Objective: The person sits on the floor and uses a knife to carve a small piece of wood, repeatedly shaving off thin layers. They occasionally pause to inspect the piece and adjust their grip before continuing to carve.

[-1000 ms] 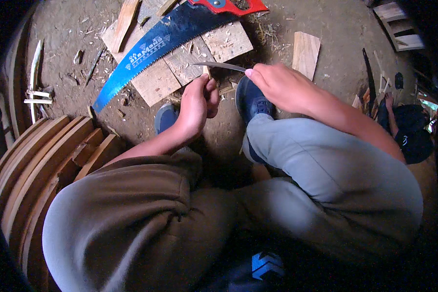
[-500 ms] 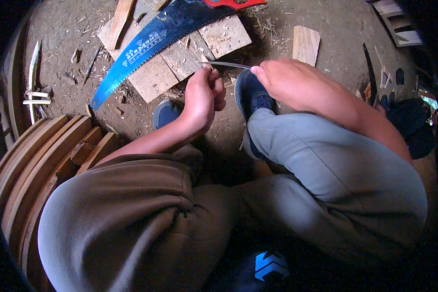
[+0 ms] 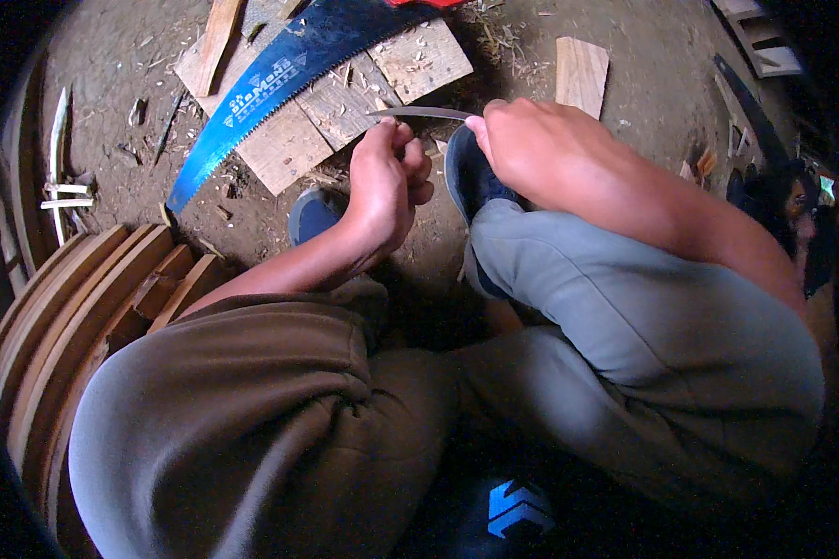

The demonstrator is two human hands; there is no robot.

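Note:
My right hand (image 3: 541, 149) is closed in a fist round the handle of a knife (image 3: 424, 113), whose handle is hidden. The thin, slightly curved blade points left and passes just above the fingertips of my left hand (image 3: 384, 172). That left hand is closed in a pinch, its fingers curled; what it grips is too small or hidden to make out. Beyond both hands, a large saw with a blue blade (image 3: 298, 70) and a red handle (image 3: 429, 3) lies over rough wooden boards (image 3: 331, 116) on the ground.
Curved wooden pieces (image 3: 75, 317) are stacked at my left. A loose board (image 3: 583, 76) lies beyond my right hand; wood shavings (image 3: 494, 56) litter the dirt floor. My shoes (image 3: 471, 168) are just below the blade. At the far right another person (image 3: 797, 210) is partly visible near a dark blade (image 3: 753, 112).
The whole view has shifted slightly. My right hand and the knife sit a little further left and up. At the far right, the dark blade has tilted and the other person has moved.

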